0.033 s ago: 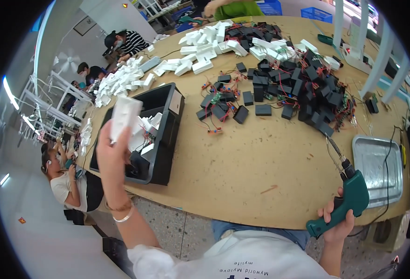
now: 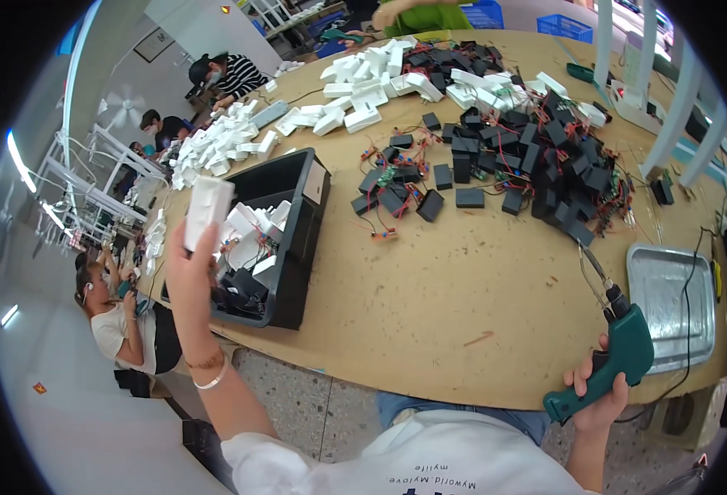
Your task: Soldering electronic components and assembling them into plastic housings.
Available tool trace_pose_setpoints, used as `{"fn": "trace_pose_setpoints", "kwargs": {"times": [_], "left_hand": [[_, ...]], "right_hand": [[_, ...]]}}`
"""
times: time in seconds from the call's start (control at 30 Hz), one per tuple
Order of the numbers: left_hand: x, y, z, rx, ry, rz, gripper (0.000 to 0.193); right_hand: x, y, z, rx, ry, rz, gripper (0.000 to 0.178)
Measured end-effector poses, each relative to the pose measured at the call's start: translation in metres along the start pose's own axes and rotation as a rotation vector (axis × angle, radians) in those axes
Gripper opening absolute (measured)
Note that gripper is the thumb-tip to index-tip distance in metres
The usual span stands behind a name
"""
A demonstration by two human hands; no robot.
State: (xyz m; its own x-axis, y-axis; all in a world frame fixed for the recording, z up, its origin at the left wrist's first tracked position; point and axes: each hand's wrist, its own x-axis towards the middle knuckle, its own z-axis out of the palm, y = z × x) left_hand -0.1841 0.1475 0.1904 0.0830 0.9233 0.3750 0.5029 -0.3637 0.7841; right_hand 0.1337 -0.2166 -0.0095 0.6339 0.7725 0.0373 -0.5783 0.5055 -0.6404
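Observation:
My left hand is raised over the left part of a black bin, its thumb and fingers closed on a white plastic casing. In the bin lie white casings, some wires and black pieces. At the lower right, my right hand grips a green soldering gun by its handle, fingers around the trigger. The gun's thin metal tip points up toward a big heap of black box-shaped parts with red wires, close to its near edge.
A metal tray sits right of the soldering gun, a black cord trailing across it. White casings are piled along the far left of the table, more at the back. White posts stand at the right. Co-workers sit along the far and left sides.
My left hand, with the white casing, has shifted slightly to the left, uncovering more of the bin's contents. The right hand and soldering gun look unmoved.

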Motion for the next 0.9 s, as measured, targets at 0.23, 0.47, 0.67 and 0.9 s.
{"fn": "trace_pose_setpoints", "kwargs": {"times": [0.23, 0.47, 0.67, 0.9], "left_hand": [[0.059, -0.062, -0.005, 1.174, 0.089, 0.238, 0.061], [0.122, -0.003, 0.225, 0.265, -0.451, 0.497, 0.036], [0.149, 0.036, 0.413, 0.448, -0.532, 0.487, 0.035], [0.228, -0.019, 0.457, 0.55, -0.048, 0.608, 0.058]], "right_hand": [[0.013, -0.007, -0.002, 0.105, 0.004, 0.042, 0.061], [0.015, -0.005, -0.005, 0.165, 0.034, 0.091, 0.062], [0.015, -0.004, -0.003, 0.202, 0.062, 0.123, 0.063], [0.014, -0.008, 0.0, 0.269, 0.108, 0.186, 0.065]]}}
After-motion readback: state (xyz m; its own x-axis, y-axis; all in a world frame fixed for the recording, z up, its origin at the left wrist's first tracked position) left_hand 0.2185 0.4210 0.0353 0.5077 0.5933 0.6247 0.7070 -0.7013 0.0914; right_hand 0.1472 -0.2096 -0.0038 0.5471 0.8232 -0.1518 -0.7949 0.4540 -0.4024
